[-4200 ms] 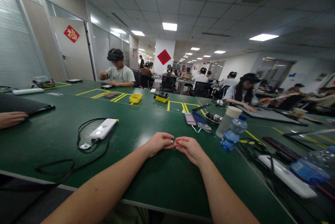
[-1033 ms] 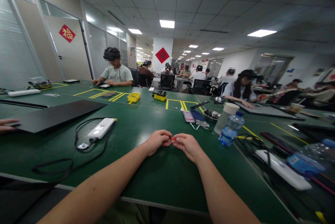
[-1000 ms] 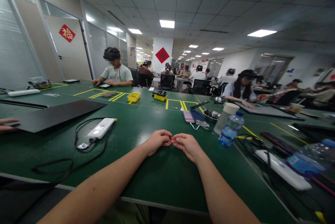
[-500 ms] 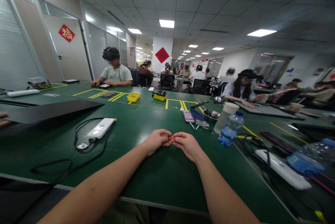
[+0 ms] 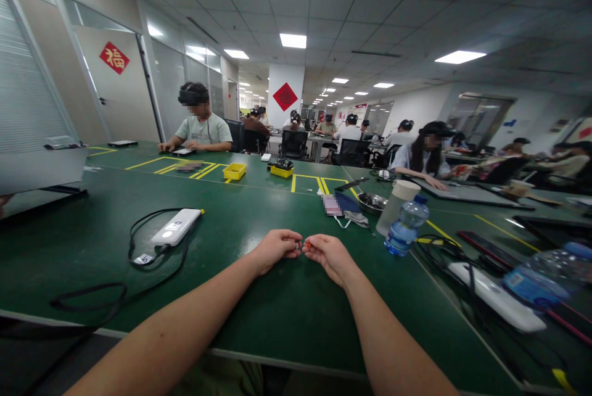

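Note:
Above the green tabletop (image 5: 259, 328), my left hand (image 5: 276, 250) pinches a small dark and silvery piece (image 5: 298, 245) between thumb and fingers. Facing it, my right hand (image 5: 329, 255) is closed on a small orange-red piece (image 5: 307, 246) at its fingertips. A narrow gap separates the two sets of fingertips. Both pieces are mostly covered by fingers and too small to name. Beyond my right hand lie a blue and pink cloth item (image 5: 348, 203) with a white strap and a blue-labelled water bottle (image 5: 407, 226).
A white power bank (image 5: 176, 228) with a black cable lies to the left. Farther back are yellow trays (image 5: 234, 171), a metal bowl (image 5: 372, 202) and a pale tumbler (image 5: 396, 210). Another white device (image 5: 497, 297) and cables lie right. Co-workers sit across the table.
My fingertips have drawn slightly apart, widening the gap between the two small pieces. At the far left, a dark panel beside another person's hand has tilted up and now shows a pale face.

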Demonstrator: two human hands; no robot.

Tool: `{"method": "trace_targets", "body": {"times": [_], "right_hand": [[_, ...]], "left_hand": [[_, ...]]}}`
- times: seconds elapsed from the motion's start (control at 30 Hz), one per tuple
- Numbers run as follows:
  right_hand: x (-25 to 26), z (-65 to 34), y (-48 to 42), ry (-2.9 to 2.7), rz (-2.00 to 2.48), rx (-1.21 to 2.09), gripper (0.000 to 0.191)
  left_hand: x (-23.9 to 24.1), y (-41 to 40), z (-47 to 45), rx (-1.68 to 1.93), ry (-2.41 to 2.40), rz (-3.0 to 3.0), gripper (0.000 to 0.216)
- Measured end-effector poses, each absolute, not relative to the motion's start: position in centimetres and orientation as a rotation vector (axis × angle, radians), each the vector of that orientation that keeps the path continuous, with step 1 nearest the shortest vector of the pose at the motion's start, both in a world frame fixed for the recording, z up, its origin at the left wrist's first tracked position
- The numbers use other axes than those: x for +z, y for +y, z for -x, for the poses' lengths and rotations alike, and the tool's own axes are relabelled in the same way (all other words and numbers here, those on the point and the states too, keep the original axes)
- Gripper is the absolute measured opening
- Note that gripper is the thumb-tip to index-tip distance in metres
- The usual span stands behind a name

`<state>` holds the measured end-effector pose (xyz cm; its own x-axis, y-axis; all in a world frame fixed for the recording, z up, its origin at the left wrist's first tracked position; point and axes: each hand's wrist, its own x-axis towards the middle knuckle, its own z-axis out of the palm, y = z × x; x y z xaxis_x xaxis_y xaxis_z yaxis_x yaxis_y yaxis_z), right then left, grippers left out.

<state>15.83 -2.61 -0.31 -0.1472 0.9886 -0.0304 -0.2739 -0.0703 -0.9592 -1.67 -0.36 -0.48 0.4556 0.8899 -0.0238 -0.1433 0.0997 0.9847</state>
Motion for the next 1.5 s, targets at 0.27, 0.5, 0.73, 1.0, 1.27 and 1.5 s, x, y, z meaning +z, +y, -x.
{"method": "trace_targets", "body": {"times": [0.27,0.5,0.73,1.0,1.27,1.5], "right_hand": [[0.1,-15.8,-2.8,-1.067,0.942,1.519,0.011],[-0.4,-15.9,-2.4,-1.082,0.968,1.483,0.012],[-0.5,-15.8,-2.4,-1.090,1.042,1.467,0.015],[0.4,-15.4,-3.2,-1.080,0.940,1.502,0.016],[0.3,-15.7,-3.0,-1.059,0.936,1.519,0.013],[0.0,-15.8,-2.8,-1.068,0.962,1.496,0.012]], "left_hand": [[-0.7,-0.1,1.6,0.891,0.777,-1.241,0.029],[-0.7,-0.1,1.6,0.884,0.774,-1.277,0.030],[-0.7,-0.3,1.6,0.872,0.791,-1.273,0.027],[-0.5,-0.3,1.8,0.851,0.732,-1.141,0.025],[-0.3,-0.1,1.8,0.873,0.682,-0.996,0.023],[-0.4,-0.4,1.7,0.895,0.656,-1.033,0.024]]}}
